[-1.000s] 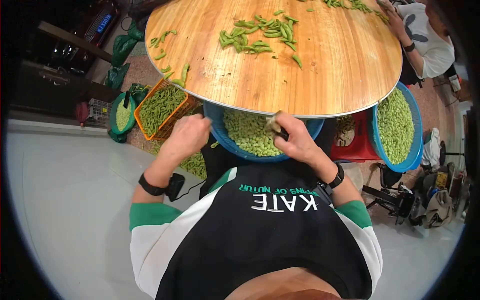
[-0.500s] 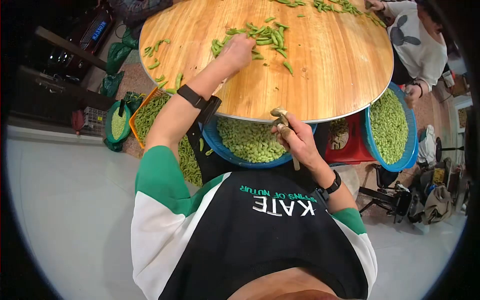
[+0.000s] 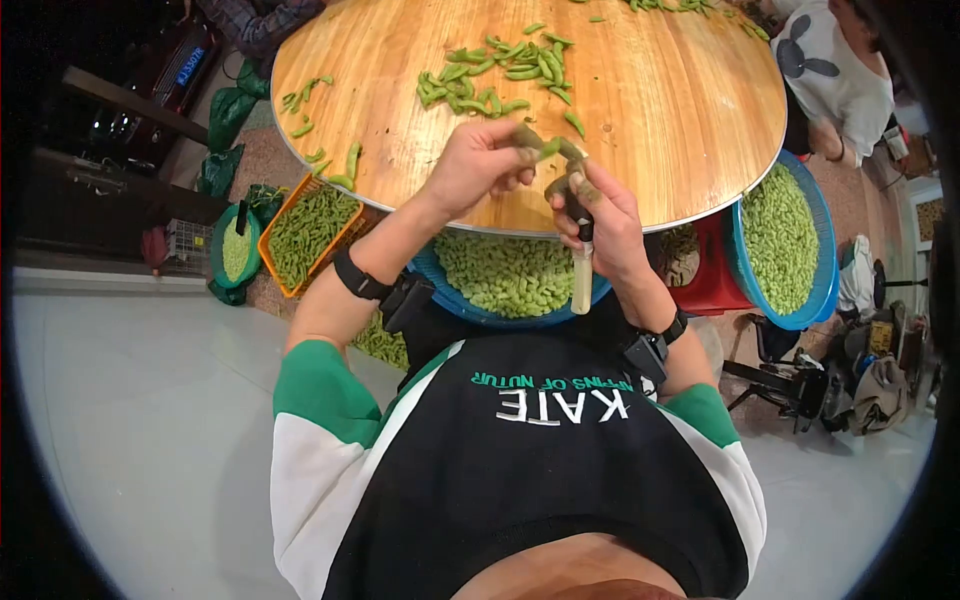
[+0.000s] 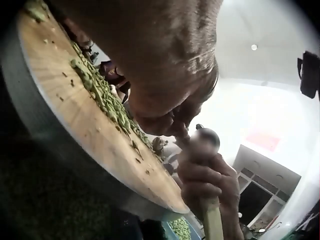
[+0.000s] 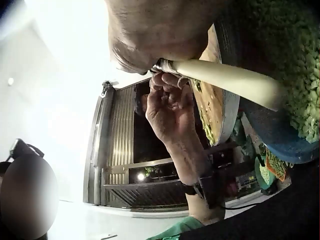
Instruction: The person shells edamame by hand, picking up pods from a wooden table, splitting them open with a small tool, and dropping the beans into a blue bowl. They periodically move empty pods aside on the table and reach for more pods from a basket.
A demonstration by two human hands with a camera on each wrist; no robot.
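In the head view the left hand (image 3: 478, 168) pinches a green pod (image 3: 548, 150) above the near part of the round wooden table (image 3: 660, 150). Close beside it, the right hand (image 3: 610, 218) grips a tool with a pale handle (image 3: 582, 280) pointing down toward the body; its working end is hard to make out among the fingers. The right wrist view shows the same pale handle (image 5: 225, 80) sticking out of the right hand (image 5: 160, 35). A loose pile of pods (image 3: 500, 72) lies on the table beyond both hands. Below them sits a blue basin of shelled beans (image 3: 505, 275).
An orange crate of pods (image 3: 310, 232) and a small green basin (image 3: 236, 250) stand at the left. To the right are a second blue basin of beans (image 3: 782, 240) and a red stool (image 3: 708, 270). Another person (image 3: 835, 80) is at the table's right edge.
The left hand has come back from the pod pile toward the body with a pod and now meets the right hand. The right hand has risen slightly, its tool handle more visible.
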